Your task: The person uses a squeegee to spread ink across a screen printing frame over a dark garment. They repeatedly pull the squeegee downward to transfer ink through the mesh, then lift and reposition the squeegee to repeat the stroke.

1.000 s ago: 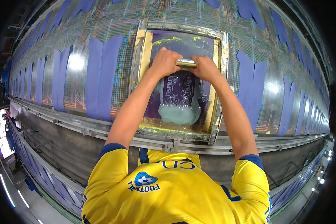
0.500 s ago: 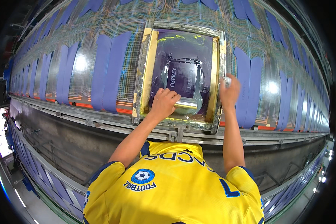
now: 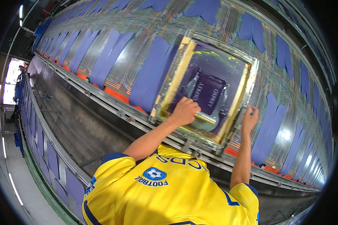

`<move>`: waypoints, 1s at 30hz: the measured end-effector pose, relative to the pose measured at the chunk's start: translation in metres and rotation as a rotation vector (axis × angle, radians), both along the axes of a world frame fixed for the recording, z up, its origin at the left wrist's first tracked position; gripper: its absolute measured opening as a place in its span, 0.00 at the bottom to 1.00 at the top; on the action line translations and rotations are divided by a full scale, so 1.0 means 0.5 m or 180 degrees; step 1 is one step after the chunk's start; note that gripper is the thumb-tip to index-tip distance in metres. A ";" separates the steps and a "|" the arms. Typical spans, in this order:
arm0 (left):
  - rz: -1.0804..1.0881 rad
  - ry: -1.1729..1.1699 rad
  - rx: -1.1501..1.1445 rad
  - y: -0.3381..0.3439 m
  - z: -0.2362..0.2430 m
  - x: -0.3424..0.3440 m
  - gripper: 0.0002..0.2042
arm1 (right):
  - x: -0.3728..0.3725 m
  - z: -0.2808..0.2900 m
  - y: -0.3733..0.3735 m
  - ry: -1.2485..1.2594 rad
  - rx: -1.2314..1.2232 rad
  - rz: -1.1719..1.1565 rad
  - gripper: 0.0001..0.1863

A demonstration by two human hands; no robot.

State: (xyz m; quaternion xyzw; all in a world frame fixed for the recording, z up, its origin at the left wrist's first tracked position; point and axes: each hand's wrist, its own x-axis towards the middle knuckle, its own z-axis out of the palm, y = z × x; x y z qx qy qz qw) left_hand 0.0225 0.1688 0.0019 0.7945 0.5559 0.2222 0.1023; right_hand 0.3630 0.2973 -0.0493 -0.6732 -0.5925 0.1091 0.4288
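Observation:
My left hand point(image 3: 186, 111) is closed around one end of a squeegee point(image 3: 207, 117) with a pale, shiny bar. The squeegee lies across the near end of a printing screen point(image 3: 187, 129), in wet, glossy ink. The screen has a metal frame with yellowish tape inside its long sides. Through the mesh shows a dark purple rectangular area point(image 3: 209, 90) with light lettering. My right hand point(image 3: 250, 118) is just outside the frame's right side, fingers curled into a pinch. Whatever is between those fingers is too small to make out.
Purple-blue fabric panels point(image 3: 150, 75) lie in rows along the long printing table, left and right of the screen. A metal rail point(image 3: 112, 107) with clamps runs along its near edge. Behind me, to the left, another table point(image 3: 73, 187) carries similar panels.
My view has turned, so the table now slants down to the right. The screen now sits against the panel on its left, where a gap showed before. My left hand still grips the squeegee.

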 end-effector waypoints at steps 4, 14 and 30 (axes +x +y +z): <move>0.0020 0.0143 -0.0026 0.004 -0.037 -0.202 0.12 | -0.238 -0.028 -0.035 0.0673 -0.0669 0.0042 0.14; -0.0359 -0.0039 -0.0045 -0.098 -0.019 -0.348 0.13 | -0.370 0.022 -0.049 0.0893 -0.0907 0.0004 0.13; -0.0364 0.0204 -0.0320 0.229 0.022 -0.363 0.11 | -0.547 0.236 0.036 -0.0800 -0.1243 0.2821 0.26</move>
